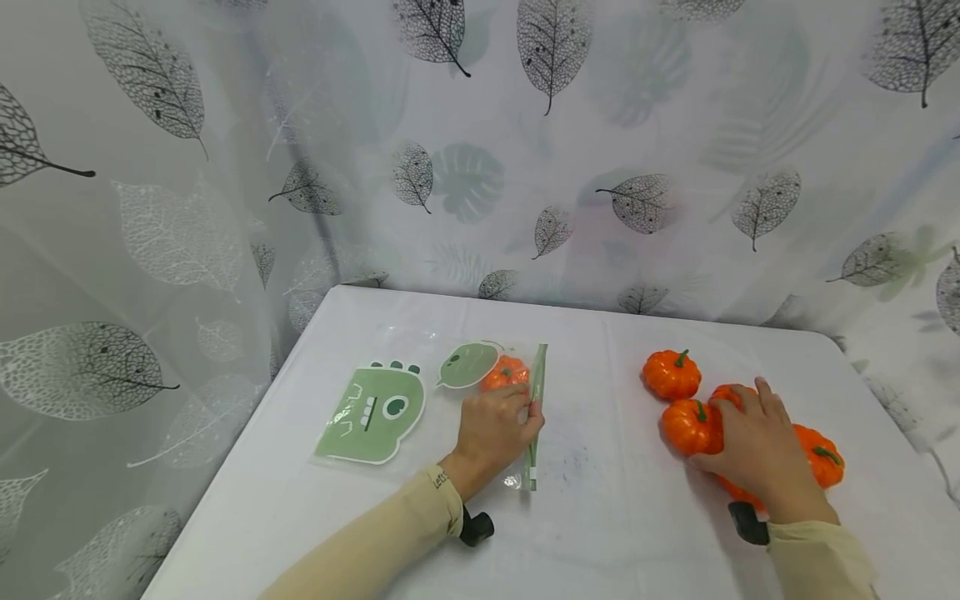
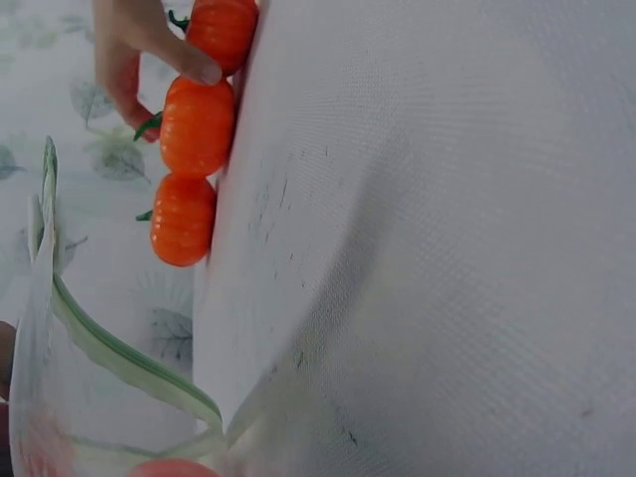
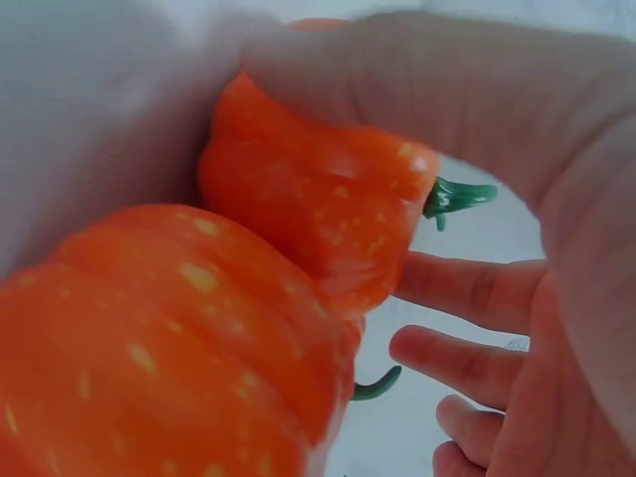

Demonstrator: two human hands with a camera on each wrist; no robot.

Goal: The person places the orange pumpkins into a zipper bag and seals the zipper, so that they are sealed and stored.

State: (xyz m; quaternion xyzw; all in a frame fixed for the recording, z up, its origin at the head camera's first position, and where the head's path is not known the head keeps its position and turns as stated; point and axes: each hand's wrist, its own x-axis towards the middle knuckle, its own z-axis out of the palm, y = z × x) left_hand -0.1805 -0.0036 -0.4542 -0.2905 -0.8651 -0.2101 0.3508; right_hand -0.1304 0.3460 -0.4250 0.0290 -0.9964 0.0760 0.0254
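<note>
On the left half of the table lies a clear zip bag with a green one-eyed monster print (image 1: 375,414) and a green zip strip (image 1: 538,379). One small orange toy pumpkin (image 1: 505,372) shows through its plastic. My left hand (image 1: 491,429) pinches the bag near the strip, lifting that edge in the left wrist view. My right hand (image 1: 765,446) is among several orange toy pumpkins on the right. Its thumb and fingers are around a green-stemmed pumpkin (image 3: 318,194), the thumb lying across it. Another pumpkin (image 3: 169,348) sits close by in the right wrist view.
Around the right hand are a far pumpkin (image 1: 670,375) and one toward the right edge (image 1: 823,458). The white table (image 1: 600,533) meets a leaf-patterned curtain (image 1: 480,167) behind and at the sides. Each wrist wears a black camera strap.
</note>
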